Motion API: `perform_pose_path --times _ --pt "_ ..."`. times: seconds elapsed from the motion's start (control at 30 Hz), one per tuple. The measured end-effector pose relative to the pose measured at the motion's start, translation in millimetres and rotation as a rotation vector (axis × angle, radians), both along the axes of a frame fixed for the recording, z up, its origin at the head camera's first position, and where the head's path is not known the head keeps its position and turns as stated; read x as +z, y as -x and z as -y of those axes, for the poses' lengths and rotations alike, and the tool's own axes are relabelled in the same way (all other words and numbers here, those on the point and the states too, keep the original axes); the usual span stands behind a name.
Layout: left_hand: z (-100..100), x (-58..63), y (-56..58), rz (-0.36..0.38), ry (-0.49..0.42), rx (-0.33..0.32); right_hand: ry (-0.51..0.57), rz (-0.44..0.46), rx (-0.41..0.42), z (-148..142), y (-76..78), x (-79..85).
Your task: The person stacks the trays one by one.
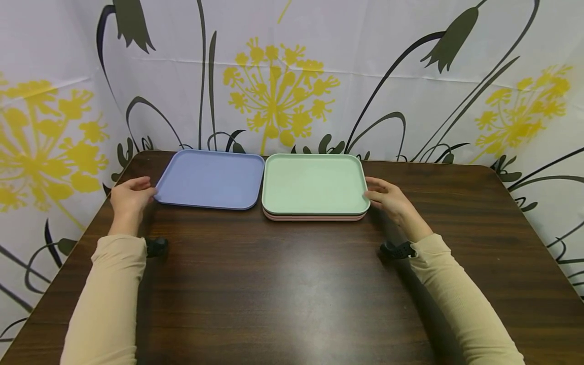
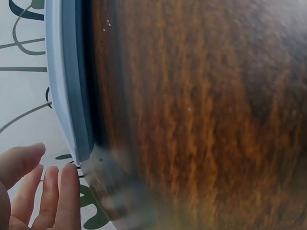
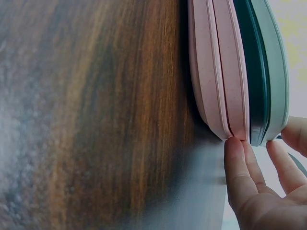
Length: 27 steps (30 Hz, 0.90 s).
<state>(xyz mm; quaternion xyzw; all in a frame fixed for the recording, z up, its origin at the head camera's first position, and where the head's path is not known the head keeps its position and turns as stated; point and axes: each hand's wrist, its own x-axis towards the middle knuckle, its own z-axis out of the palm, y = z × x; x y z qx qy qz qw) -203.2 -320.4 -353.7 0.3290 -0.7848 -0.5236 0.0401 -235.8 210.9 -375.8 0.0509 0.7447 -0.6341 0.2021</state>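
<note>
In the head view a blue tray [image 1: 212, 178] lies at the left, close beside a stack topped by a pale green tray [image 1: 315, 182]. My left hand [image 1: 131, 197] is at the blue tray's near left corner; in the left wrist view its extended fingers [image 2: 68, 191] are right at that corner, the thumb apart. With extended fingers, my right hand [image 1: 388, 200] touches the stack's right side. In the right wrist view, fingertips meet the pink trays [image 3: 213, 72] below, while the thumb is at the green rim. A dark green band [image 3: 254, 72] shows between pink and pale green.
Both trays and stack stand near the far edge of a dark wooden table [image 1: 255, 284]. Behind it hangs a white cloth [image 1: 374, 45] with yellow flowers and dark stems. Black bands [image 1: 156, 247] circle both wrists below beige sleeves.
</note>
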Motion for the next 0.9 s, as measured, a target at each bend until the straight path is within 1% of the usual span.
perform_pose_path --times 0.17,0.37,0.63,0.73,0.9 --pt "0.7 -3.2 0.1 0.028 -0.029 -0.007 0.000 0.006 0.002 -0.9 -0.3 0.2" --pt "2.8 -7.8 1.0 0.036 -0.073 -0.013 0.000 0.005 0.002 -1.5 -0.3 0.1" --pt "3.4 -13.0 1.5 0.065 -0.053 -0.046 0.000 -0.001 0.006 -1.8 -0.1 -0.5" --pt "4.0 -14.6 1.6 0.065 -0.044 -0.059 -0.002 -0.004 0.008 -1.4 -0.1 -0.6" --pt "6.6 -17.8 -0.2 0.059 -0.034 -0.101 -0.012 -0.011 0.014 -0.8 1.0 -1.1"
